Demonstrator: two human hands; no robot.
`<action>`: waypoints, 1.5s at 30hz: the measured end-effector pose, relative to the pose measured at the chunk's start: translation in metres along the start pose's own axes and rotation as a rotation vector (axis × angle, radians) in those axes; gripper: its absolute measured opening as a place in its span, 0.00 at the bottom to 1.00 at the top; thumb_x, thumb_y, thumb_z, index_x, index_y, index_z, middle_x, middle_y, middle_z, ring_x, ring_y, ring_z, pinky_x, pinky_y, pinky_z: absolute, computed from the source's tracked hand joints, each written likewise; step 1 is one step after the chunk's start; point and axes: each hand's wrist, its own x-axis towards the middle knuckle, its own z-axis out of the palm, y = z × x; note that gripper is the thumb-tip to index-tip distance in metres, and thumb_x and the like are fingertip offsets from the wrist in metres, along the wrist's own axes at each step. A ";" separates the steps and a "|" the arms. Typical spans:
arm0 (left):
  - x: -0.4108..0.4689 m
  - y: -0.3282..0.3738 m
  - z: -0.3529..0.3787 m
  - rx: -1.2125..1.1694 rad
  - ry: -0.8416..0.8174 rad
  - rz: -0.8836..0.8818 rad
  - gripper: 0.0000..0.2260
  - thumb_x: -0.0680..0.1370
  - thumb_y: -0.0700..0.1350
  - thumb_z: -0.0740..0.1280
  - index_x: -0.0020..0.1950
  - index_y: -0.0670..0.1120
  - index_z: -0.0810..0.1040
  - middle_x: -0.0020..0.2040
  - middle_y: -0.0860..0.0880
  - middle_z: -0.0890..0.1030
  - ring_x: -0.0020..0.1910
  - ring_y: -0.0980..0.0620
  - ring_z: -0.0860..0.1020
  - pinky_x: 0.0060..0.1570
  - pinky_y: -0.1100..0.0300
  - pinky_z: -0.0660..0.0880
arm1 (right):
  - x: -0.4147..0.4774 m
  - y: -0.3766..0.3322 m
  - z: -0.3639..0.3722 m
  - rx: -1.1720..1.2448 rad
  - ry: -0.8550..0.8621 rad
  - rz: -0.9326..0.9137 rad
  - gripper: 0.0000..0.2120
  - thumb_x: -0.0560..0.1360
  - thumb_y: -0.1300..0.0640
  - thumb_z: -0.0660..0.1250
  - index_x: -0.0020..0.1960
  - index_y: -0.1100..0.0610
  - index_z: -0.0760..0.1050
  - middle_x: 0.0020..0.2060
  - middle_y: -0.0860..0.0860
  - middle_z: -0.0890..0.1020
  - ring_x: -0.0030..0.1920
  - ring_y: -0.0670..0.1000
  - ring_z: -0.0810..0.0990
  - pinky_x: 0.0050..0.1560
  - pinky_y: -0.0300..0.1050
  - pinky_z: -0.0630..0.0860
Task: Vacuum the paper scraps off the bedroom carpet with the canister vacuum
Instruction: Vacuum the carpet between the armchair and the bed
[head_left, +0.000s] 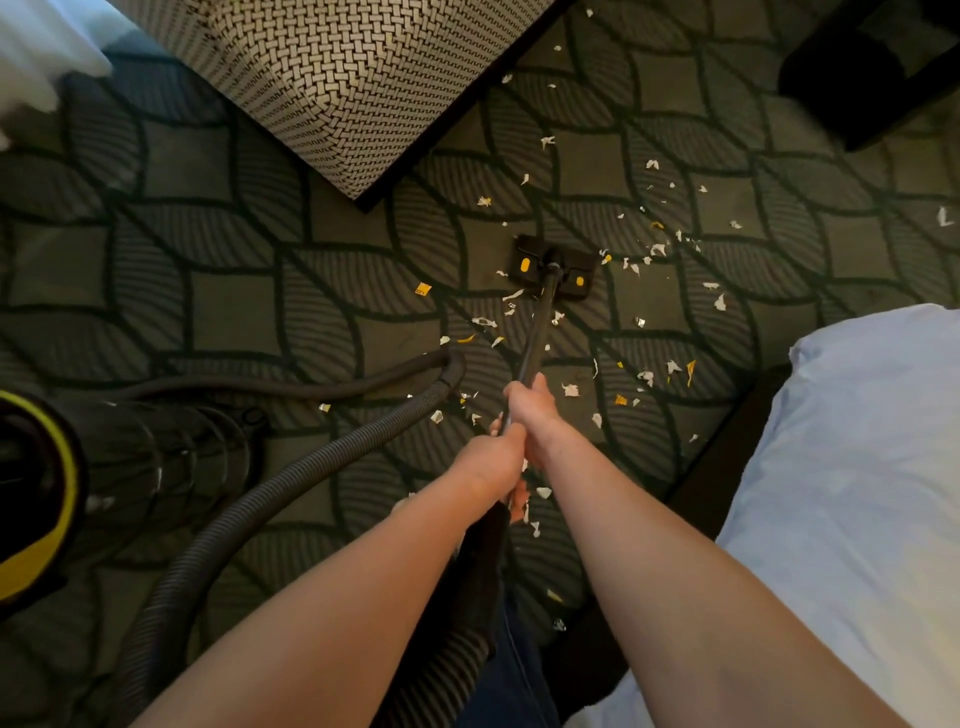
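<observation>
Right hand: curled around the black wand, the farther of the two grips.
Left hand: wrapped around the wand just behind the right hand, the two hands touching.
Wand: runs from the hands up and slightly right to the floor head.
Floor head: black with two yellow marks, flat on the carpet and turned slightly askew, near the lower corner of the woven-patterned furniture but apart from it.
Paper scraps: white and a few yellow bits, thickest to the right of the floor head and along both sides of the wand; some lie close to the furniture's right edge and a few beside the hands.
Hose: ribbed grey, sweeps from the lower left up in a loop that bends back just left of the wand.
Canister: black and yellow, at the left edge of the view, partly cut off.
Right boundary: the bed with pale sheets; its dark lower edge runs diagonally, with scraps close along it.
Far right corner: dark furniture stands on the carpet.
Open floor: a band of patterned carpet between the woven-patterned furniture and the bed, widest beyond the floor head; left of the wand the hose and canister take up the floor.
Upper left: white fabric, blurred.
</observation>
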 end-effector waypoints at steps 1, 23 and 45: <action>-0.002 -0.002 0.003 0.009 0.000 0.004 0.23 0.81 0.59 0.52 0.55 0.42 0.76 0.29 0.48 0.72 0.22 0.53 0.69 0.22 0.64 0.68 | -0.003 0.001 -0.002 -0.015 -0.005 0.000 0.32 0.80 0.59 0.56 0.79 0.42 0.48 0.69 0.57 0.69 0.46 0.55 0.76 0.30 0.43 0.75; -0.022 -0.073 0.001 -0.070 0.028 0.022 0.20 0.81 0.58 0.56 0.54 0.41 0.74 0.28 0.47 0.73 0.22 0.52 0.70 0.22 0.62 0.68 | -0.056 0.054 0.007 -0.028 -0.034 0.028 0.31 0.80 0.61 0.56 0.79 0.44 0.50 0.63 0.58 0.70 0.50 0.57 0.78 0.44 0.49 0.80; -0.026 -0.205 -0.078 -0.071 -0.018 0.004 0.20 0.80 0.58 0.57 0.58 0.42 0.74 0.32 0.47 0.73 0.25 0.53 0.71 0.24 0.62 0.69 | -0.110 0.164 0.099 -0.076 0.046 0.038 0.28 0.80 0.59 0.56 0.78 0.48 0.53 0.69 0.60 0.68 0.55 0.58 0.72 0.53 0.55 0.73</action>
